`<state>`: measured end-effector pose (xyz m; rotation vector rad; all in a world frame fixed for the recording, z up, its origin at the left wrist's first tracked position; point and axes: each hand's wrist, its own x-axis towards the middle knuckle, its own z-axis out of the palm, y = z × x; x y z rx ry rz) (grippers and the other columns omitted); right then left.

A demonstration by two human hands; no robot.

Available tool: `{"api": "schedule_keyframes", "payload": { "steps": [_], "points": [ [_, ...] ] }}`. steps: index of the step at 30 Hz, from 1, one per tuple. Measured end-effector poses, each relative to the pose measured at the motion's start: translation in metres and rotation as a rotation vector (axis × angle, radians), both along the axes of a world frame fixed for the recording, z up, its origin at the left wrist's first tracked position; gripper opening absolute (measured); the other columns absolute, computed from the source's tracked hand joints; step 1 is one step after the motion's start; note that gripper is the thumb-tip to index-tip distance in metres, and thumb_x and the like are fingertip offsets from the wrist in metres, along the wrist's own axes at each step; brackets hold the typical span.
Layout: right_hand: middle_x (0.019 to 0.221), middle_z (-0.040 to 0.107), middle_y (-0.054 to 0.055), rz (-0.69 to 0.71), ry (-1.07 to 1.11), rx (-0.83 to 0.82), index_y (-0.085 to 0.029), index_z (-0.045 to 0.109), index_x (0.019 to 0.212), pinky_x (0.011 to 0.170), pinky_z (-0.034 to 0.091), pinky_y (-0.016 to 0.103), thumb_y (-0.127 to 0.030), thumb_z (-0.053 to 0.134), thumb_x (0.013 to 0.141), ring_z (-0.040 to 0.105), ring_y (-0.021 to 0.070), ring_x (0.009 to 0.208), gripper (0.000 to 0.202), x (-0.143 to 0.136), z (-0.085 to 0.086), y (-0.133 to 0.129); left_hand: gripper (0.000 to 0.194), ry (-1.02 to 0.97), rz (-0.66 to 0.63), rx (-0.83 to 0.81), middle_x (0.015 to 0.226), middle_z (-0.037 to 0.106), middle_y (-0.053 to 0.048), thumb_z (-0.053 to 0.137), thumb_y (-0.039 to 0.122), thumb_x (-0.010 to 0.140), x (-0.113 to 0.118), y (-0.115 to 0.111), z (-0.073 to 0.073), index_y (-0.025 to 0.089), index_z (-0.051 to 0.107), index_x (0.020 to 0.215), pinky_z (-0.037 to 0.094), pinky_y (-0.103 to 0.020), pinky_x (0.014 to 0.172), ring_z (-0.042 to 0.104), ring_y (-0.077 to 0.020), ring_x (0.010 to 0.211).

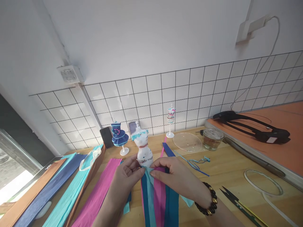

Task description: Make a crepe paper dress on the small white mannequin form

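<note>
A small white dress-form mannequin stands in front of me, with turquoise scraps at its top and a reddish band at its waist. My left hand pinches the top of a turquoise crepe paper strip at the form's lower edge. From the other side, my right hand presses thumb and fingers on the same gathered edge. A magenta strip and dark teal strips hang down beside the turquoise one. Fingers cover how the strips meet the form.
Left lie long crepe strips in magenta, turquoise, blue and orange. Behind stand a blue-dressed form, a phone and another white form. Right are a clear disc, glass jar and thread snips.
</note>
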<state>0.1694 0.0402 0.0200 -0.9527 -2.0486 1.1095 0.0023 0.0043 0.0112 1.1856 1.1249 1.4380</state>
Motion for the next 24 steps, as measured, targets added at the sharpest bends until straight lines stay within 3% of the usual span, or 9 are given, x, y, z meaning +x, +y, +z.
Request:
{"api": "schedule_keyframes", "payload": {
  "steps": [9, 24],
  "points": [
    [0.079, 0.067, -0.001, 0.004, 0.027, -0.007, -0.020, 0.067, 0.082, 0.056, 0.040, 0.021, -0.025, 0.052, 0.082, 0.055, 0.0127, 0.066, 0.016, 0.0002, -0.0013, 0.0012, 0.041, -0.038, -0.011, -0.008, 0.107, 0.071, -0.010, 0.073, 0.027, 0.067, -0.0010, 0.0020, -0.0039, 0.018, 0.066, 0.107, 0.046, -0.038, 0.092, 0.063, -0.0278, 0.102],
    [0.065, 0.059, -0.003, -0.017, 0.017, -0.005, -0.020, 0.064, 0.076, 0.050, 0.035, 0.020, -0.025, 0.054, 0.081, 0.046, 0.0099, 0.056, 0.013, -0.0009, -0.0007, 0.0009, 0.043, 0.030, -0.051, -0.062, 0.109, 0.070, -0.009, 0.069, 0.021, 0.072, -0.0040, 0.0012, -0.0014, 0.016, 0.061, 0.114, 0.045, -0.035, 0.093, 0.061, -0.0255, 0.106]
  ]
}}
